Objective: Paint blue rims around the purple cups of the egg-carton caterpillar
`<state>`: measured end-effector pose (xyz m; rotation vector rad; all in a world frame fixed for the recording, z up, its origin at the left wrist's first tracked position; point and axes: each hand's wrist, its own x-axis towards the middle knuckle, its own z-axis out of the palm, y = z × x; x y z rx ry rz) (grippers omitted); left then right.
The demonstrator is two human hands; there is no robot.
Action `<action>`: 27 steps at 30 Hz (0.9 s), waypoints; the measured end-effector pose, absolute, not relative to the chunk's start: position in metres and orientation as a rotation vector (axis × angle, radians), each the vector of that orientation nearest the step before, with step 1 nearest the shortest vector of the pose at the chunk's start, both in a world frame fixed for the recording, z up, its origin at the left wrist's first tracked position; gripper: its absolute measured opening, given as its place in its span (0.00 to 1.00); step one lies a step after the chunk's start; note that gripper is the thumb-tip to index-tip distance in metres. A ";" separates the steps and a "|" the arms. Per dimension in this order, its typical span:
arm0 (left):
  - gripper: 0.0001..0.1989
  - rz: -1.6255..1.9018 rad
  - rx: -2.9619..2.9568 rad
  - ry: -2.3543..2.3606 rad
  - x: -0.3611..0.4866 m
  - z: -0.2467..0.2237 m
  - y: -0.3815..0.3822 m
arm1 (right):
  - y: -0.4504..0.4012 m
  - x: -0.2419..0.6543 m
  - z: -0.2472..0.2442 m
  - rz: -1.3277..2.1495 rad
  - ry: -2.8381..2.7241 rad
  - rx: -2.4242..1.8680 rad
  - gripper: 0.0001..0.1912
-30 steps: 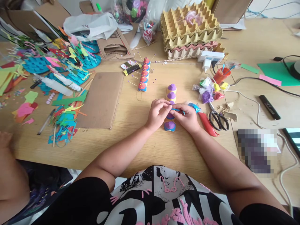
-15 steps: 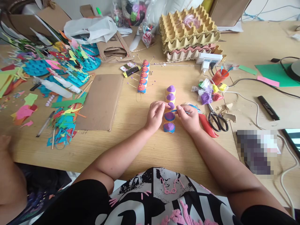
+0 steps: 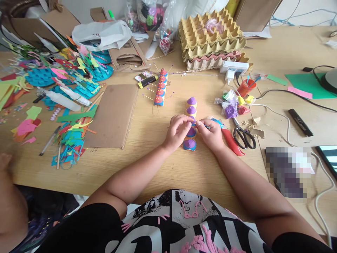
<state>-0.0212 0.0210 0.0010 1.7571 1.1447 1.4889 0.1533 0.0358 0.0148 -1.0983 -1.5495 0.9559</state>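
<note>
A strip of egg-carton cups [image 3: 189, 144] lies lengthwise before me, its domes topped with purple clay and the nearer ones rimmed in blue. Over its middle cups, my left hand [image 3: 177, 130] is closed, thumb and fingers pinched at the tips; whatever they hold is too small to make out. Close against those fingertips, my right hand [image 3: 212, 135] is closed around a thin blue stick-like tool [image 3: 207, 127], mostly hidden by the fingers. Beyond stands a finished-looking caterpillar [image 3: 161, 88] of red and blue cups with pins along its sides.
Right of my hands are a red cutter-like object [image 3: 233, 142], black scissors [image 3: 244, 137], bagged clay [image 3: 231, 109] and an orange cup [image 3: 246, 87]. A cardboard sheet [image 3: 114, 116] and paper scraps lie left. Egg trays [image 3: 210, 38] are stacked behind. Another person's arm shows at far left.
My right hand has shifted slightly left, bringing its fingertips up to the left hand's. The blue tool's tip, visible between the hands before, is now mostly covered.
</note>
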 end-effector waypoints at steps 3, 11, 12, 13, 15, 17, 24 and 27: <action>0.18 1.480 1.850 1.115 -0.021 -0.001 0.022 | 0.035 0.153 0.018 0.973 -1.568 -1.092 0.37; 0.15 1.524 1.930 1.098 -0.021 -0.008 0.026 | 0.034 0.153 0.018 0.965 -1.590 -1.064 0.39; 0.14 1.541 1.914 1.101 -0.021 -0.008 0.026 | 0.035 0.154 0.017 0.972 -1.596 -1.057 0.39; 0.14 1.554 1.891 1.117 -0.021 -0.008 0.026 | 0.035 0.154 0.016 0.980 -1.601 -1.048 0.39; 0.16 1.569 1.828 1.172 -0.022 -0.007 0.027 | 0.036 0.156 0.015 0.986 -1.601 -1.027 0.38; 0.18 1.573 1.760 1.217 -0.024 -0.007 0.027 | 0.037 0.157 0.013 0.981 -1.581 -1.013 0.34; 0.22 1.492 1.661 1.246 -0.025 -0.011 0.025 | 0.036 0.154 0.006 0.977 -1.556 -0.999 0.25; 0.24 1.490 1.656 1.254 -0.025 -0.010 0.024 | 0.034 0.152 0.009 0.931 -1.585 -1.002 0.20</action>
